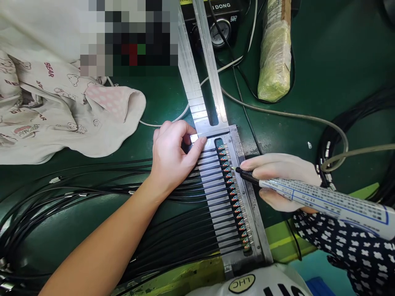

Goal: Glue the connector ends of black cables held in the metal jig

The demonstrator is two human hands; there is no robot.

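Observation:
My left hand (173, 158) is curled over the near end of a long metal slotted rail (210, 78), its fingertips pinching a bright metal piece (194, 138). My right hand (277, 181) looks pale and covered, and it is shut on a white labelled syringe (324, 201). The syringe's black tip (243, 175) reaches the top of a row of small connectors (237, 201) on black cables (182, 222). These cables lie side by side across a metal jig (248, 197). Some connectors near my left hand are partly hidden.
A bear-print cloth (58, 111) lies at the upper left. At the back stand a gauge on a black dispenser (217, 33) and a plastic-wrapped roll (274, 55). Coiled black cables (354, 123) and a grey hose (286, 111) lie on the green mat (321, 53).

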